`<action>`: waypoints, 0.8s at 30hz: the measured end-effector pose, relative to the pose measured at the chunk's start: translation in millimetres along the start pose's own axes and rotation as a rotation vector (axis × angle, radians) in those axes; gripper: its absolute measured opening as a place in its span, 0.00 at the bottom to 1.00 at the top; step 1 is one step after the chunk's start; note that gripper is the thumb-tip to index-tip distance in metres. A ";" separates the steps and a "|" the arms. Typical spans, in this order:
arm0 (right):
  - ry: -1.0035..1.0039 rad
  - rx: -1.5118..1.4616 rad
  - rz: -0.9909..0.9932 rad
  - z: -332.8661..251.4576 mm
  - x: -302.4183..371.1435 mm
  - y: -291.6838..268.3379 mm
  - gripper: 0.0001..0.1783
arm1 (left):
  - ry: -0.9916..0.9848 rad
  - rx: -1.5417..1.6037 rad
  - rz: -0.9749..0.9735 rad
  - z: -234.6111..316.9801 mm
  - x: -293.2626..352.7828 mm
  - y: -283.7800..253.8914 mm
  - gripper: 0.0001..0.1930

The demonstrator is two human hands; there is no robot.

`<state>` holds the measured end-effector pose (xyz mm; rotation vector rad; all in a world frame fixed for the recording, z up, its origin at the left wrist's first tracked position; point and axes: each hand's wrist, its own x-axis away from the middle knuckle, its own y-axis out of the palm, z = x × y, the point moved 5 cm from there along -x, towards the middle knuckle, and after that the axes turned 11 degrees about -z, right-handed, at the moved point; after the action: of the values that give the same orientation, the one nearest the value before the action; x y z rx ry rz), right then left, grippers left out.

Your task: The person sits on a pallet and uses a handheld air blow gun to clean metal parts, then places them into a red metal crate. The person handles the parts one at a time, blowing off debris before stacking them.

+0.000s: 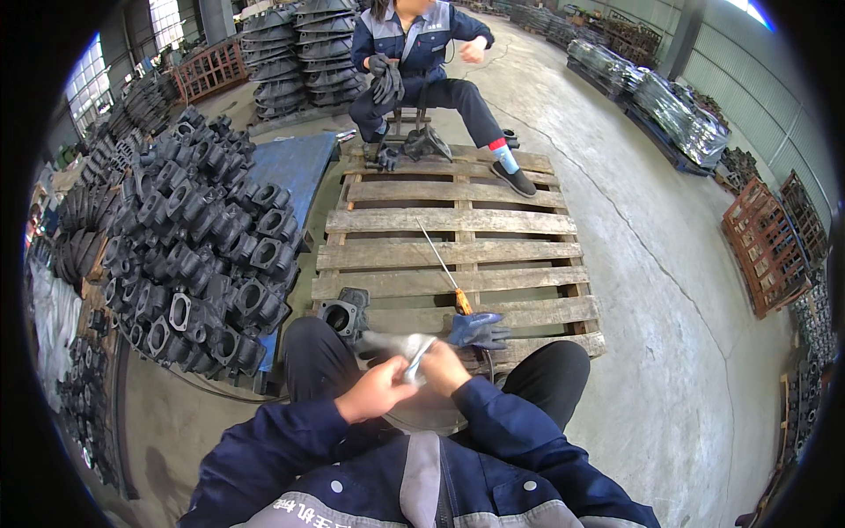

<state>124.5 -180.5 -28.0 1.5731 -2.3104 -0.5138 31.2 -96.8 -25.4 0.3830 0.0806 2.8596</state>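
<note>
Between my knees, my left hand [377,389] and my right hand [444,368] are close together, both closed on a whitish cloth [396,341] that is smeared by motion. It may be a glove, but the blur hides its shape. Just beyond my right hand, a blue coated glove [477,331] lies on the near end of the wooden pallet [519,283]. By the glove is the orange handle [463,302] of a long thin metal tool, whose shaft points away from me. A dark cast metal part with a round bore [343,315] sits beyond my left hand.
Many dark castings [189,238] are heaped on a blue board [295,167] to the left. Across the pallet, a seated person [414,53] holds dark gloves, with one foot on the slats. Wrapped goods [678,119] and a rusty crate [764,246] stand at right.
</note>
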 end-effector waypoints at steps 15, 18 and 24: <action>0.152 -0.287 -0.097 51.3 -6.2 21.7 0.13 | -0.357 -0.083 -0.354 25.8 2.4 -27.4 0.03; 0.106 -0.460 -0.001 44.6 -12.7 1.1 0.13 | -0.409 -0.033 -0.162 15.5 -37.8 -27.3 0.05; 0.167 -0.255 0.358 46.4 -3.1 -42.3 0.10 | 0.029 0.366 0.477 -51.9 -64.6 17.0 0.04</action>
<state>140.3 -186.2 -88.6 1.0179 -2.2261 -0.5367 73.6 -130.9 -90.2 0.4856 0.6005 3.3206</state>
